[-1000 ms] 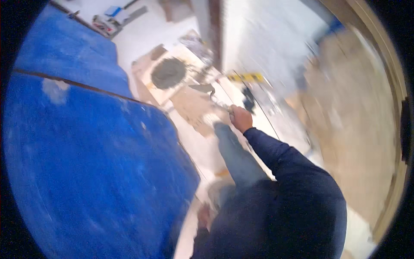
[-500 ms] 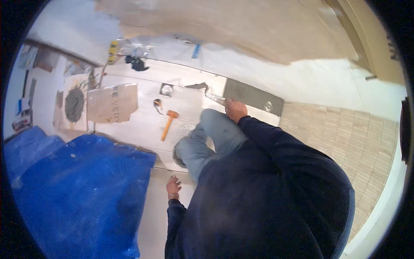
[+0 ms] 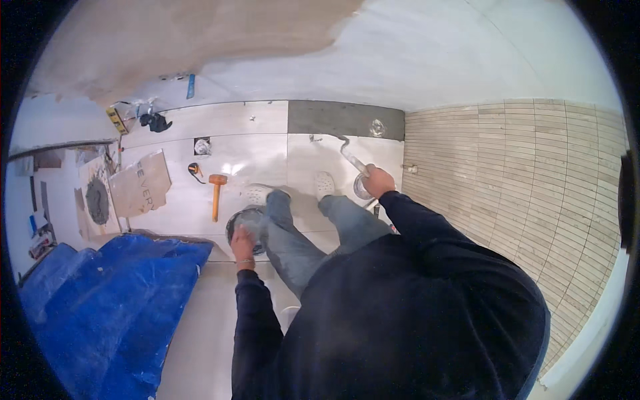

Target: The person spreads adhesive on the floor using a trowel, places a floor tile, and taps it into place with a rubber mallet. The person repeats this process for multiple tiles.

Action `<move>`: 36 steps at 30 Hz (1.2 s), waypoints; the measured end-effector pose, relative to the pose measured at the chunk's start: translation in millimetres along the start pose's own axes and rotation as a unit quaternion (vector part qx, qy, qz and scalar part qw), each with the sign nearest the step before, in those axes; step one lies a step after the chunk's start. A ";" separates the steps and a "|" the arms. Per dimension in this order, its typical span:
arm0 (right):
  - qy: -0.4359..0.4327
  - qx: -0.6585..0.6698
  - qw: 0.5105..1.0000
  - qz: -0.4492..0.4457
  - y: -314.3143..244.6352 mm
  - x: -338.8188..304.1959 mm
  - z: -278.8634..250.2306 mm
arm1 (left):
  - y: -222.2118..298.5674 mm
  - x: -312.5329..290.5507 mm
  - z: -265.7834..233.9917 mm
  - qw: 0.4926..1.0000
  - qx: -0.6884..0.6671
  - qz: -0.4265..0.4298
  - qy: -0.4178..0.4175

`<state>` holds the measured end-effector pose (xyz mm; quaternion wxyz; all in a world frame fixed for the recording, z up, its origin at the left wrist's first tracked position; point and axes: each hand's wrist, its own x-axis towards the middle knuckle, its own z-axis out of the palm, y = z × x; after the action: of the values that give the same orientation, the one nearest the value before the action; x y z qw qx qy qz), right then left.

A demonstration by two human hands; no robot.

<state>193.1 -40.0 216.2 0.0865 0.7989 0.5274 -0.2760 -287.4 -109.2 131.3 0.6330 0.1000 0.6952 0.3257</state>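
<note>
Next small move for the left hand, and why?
Probably settle a firm grip on the round bucket. The left hand is already at it, though whether the fingers hold it isn't clear. The right hand is taken up by the trowel, out over the floor tiles, so the left looks better placed to steady the bucket.

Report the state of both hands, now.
Left hand: at the round, dark-rimmed bucket; whether it grips anything cannot be told.
Right hand: closed, holding the pale-handled trowel with a dark, curved neck.
</note>
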 end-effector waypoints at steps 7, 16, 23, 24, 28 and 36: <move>-0.008 0.063 0.995 0.080 79.1 18.7 18.7 | -109.0 30.9 134.7 0.944 0.226 0.202 -0.134; -0.015 0.051 0.997 -0.055 62.7 163.1 173.1 | -228.1 51.9 246.5 0.971 0.148 -0.086 -0.165; 0.039 0.129 0.989 -0.055 7.0 358.3 313.3 | -355.0 114.7 330.9 0.966 0.154 -0.073 -0.194; -0.044 0.229 0.972 0.037 -51.1 358.0 309.9 | -369.0 122.7 322.7 0.973 0.155 -0.016 -0.171; 0.042 0.182 0.982 -0.014 9.0 403.2 345.8 | -353.6 122.1 366.0 0.931 0.236 0.135 -0.242; -0.113 0.427 0.873 0.206 82.0 339.8 304.8 | -361.4 127.0 376.4 0.955 0.190 0.000 -0.228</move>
<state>258.5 64.1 -231.0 -0.1494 0.8121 0.1681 -0.5384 144.4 -193.9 -176.5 0.7440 0.2900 0.5813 0.1564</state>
